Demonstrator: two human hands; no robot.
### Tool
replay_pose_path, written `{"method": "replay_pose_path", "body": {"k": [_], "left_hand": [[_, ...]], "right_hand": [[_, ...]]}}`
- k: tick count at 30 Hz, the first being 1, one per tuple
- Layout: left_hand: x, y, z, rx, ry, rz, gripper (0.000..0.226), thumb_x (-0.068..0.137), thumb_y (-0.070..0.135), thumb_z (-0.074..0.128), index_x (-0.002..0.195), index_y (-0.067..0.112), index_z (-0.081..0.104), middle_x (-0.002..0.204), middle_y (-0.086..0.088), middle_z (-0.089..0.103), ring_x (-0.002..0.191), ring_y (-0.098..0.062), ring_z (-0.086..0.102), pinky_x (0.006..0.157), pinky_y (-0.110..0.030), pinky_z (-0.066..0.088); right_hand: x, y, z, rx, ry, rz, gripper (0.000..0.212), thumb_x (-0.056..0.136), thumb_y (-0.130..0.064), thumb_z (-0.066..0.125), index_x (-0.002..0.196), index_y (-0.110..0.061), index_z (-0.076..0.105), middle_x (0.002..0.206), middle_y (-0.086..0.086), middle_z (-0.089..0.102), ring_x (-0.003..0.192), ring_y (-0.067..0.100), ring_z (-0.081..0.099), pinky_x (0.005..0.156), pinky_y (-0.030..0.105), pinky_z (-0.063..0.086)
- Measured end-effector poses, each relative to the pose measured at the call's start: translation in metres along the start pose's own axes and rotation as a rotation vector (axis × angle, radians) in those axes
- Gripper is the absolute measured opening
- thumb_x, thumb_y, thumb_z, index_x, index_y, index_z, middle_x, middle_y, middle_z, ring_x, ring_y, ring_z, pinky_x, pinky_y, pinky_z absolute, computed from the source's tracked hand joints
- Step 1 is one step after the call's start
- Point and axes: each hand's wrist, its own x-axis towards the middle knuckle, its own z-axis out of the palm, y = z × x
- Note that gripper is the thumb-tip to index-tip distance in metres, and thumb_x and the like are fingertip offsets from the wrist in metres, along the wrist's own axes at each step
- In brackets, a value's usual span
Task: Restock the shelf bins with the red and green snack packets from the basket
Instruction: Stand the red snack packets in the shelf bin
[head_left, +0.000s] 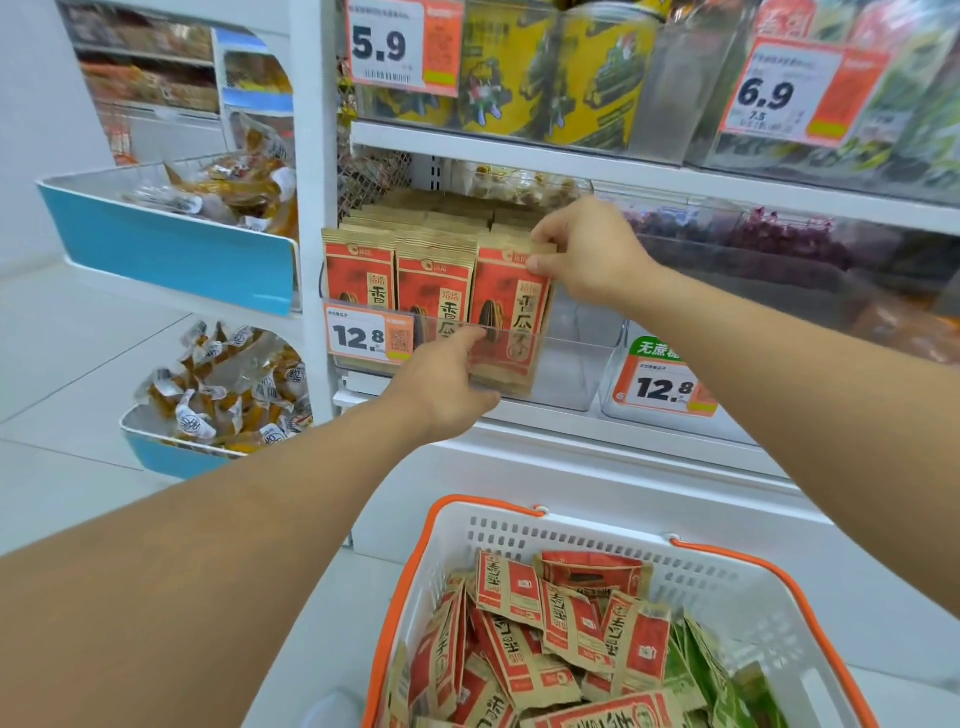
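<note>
In the middle of the frame, a person reaches both arms out to a clear shelf bin (563, 374) on a white shelf. The bin holds rows of red snack packets standing up straight, packed close together on its left side. The right part of the bin has no packets in it.

The right hand (587, 249) is at the top of the front right red packet (506, 306). Its thumb and fingers pinch the top edge of that packet. The left hand (441, 387) is lower down, at the front wall of the bin. Its fingers are close together and point up along the clear front, right where the packet's bottom half is. I cannot tell if they touch the packet or only the plastic.

A price tag (366, 335) that says 12.8 hangs on the bin's front, just left of the left hand.

At the bottom of the frame sits a white basket (587, 535) with orange handles. Inside is a messy pile of more red packets (561, 618). Some green packets (701, 675) lie at the right side of the pile.

In the left of the frame are two blue trays (171, 254) with small wrapped snacks. On the shelf above, in the upper part, stand yellow packets (545, 73).
</note>
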Motion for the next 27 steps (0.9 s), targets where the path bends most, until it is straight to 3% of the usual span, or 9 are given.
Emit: {"method": "replay_pose_path", "body": {"k": [7, 10, 13, 16, 18, 20, 24, 26, 27], "left_hand": [[0.005, 0.000, 0.006, -0.014, 0.036, 0.013, 0.069, 0.083, 0.027, 0.075, 0.144, 0.021, 0.043, 0.125, 0.002, 0.064, 0.115, -0.021, 0.059, 0.097, -0.035, 0.048], [0.006, 0.003, 0.004, -0.016, 0.128, 0.052, 0.063, 0.084, 0.024, 0.073, 0.141, 0.020, 0.046, 0.114, 0.002, 0.064, 0.104, -0.019, 0.060, 0.089, -0.031, 0.047], [0.008, 0.008, 0.000, -0.061, 0.193, 0.063, 0.062, 0.087, 0.021, 0.072, 0.143, 0.019, 0.044, 0.108, 0.007, 0.059, 0.092, -0.012, 0.057, 0.082, -0.026, 0.042], [0.009, 0.012, 0.000, -0.080, 0.229, 0.052, 0.062, 0.087, 0.020, 0.071, 0.143, 0.020, 0.044, 0.104, 0.008, 0.057, 0.087, -0.015, 0.058, 0.081, -0.028, 0.043], [0.011, 0.014, 0.000, -0.078, 0.247, 0.046, 0.061, 0.087, 0.020, 0.072, 0.142, 0.021, 0.046, 0.104, 0.009, 0.057, 0.089, -0.017, 0.059, 0.083, -0.029, 0.045], [0.012, 0.015, 0.002, -0.080, 0.241, 0.047, 0.059, 0.087, 0.020, 0.072, 0.141, 0.021, 0.047, 0.103, 0.009, 0.059, 0.088, -0.018, 0.061, 0.085, -0.034, 0.049], [0.016, 0.022, 0.005, -0.098, 0.234, 0.043, 0.056, 0.087, 0.021, 0.073, 0.137, 0.026, 0.049, 0.104, 0.010, 0.059, 0.078, -0.012, 0.065, 0.078, -0.033, 0.054], [0.017, 0.025, 0.007, -0.104, 0.228, 0.043, 0.054, 0.087, 0.020, 0.073, 0.135, 0.026, 0.050, 0.102, 0.012, 0.059, 0.073, -0.007, 0.065, 0.068, -0.022, 0.049], [0.017, 0.025, 0.007, -0.105, 0.226, 0.043, 0.052, 0.087, 0.020, 0.073, 0.134, 0.026, 0.050, 0.101, 0.013, 0.059, 0.073, -0.005, 0.064, 0.064, -0.018, 0.045]], "right_hand": [[-0.015, 0.002, 0.020, 0.036, 0.012, 0.071, 0.018, 0.085, -0.033, 0.077, 0.093, -0.016, 0.076, 0.086, -0.001, 0.071, 0.084, 0.018, 0.065, 0.082, 0.035, 0.054], [-0.018, 0.003, 0.010, 0.457, 0.151, 0.423, 0.063, 0.086, -0.068, 0.058, 0.119, -0.013, 0.061, 0.111, 0.000, 0.066, 0.104, 0.016, 0.061, 0.086, 0.032, 0.050], [-0.014, -0.005, 0.011, 0.992, 0.010, 0.707, 0.089, 0.088, -0.081, 0.030, 0.152, -0.020, 0.033, 0.155, 0.005, 0.042, 0.141, 0.030, 0.039, 0.111, 0.051, 0.038], [-0.013, -0.018, 0.023, 1.369, -0.294, 0.732, 0.102, 0.080, -0.091, 0.012, 0.124, -0.014, 0.063, 0.111, 0.017, 0.074, 0.107, 0.034, 0.069, 0.099, 0.050, 0.050], [-0.011, -0.023, 0.025, 1.395, -0.373, 0.746, 0.117, 0.071, -0.098, 0.012, 0.126, -0.009, 0.063, 0.109, 0.020, 0.073, 0.099, 0.036, 0.072, 0.090, 0.048, 0.056], [-0.007, -0.019, 0.019, 1.329, -0.223, 0.824, 0.108, 0.082, -0.089, 0.009, 0.118, -0.004, 0.064, 0.104, 0.018, 0.073, 0.091, 0.029, 0.073, 0.076, 0.038, 0.059], [-0.006, -0.002, 0.009, 1.234, 0.071, 0.891, 0.080, 0.100, -0.067, 0.011, 0.157, -0.011, 0.023, 0.159, 0.010, 0.034, 0.146, 0.028, 0.032, 0.117, 0.044, 0.025], [-0.005, -0.001, 0.013, 1.291, -0.017, 0.882, 0.080, 0.101, -0.066, 0.008, 0.151, -0.010, 0.036, 0.135, 0.009, 0.056, 0.137, 0.024, 0.046, 0.109, 0.036, 0.038], [-0.004, -0.002, 0.018, 1.315, -0.100, 0.871, 0.083, 0.098, -0.069, 0.004, 0.138, -0.015, 0.051, 0.110, 0.009, 0.067, 0.119, 0.021, 0.063, 0.091, 0.031, 0.053]]}}
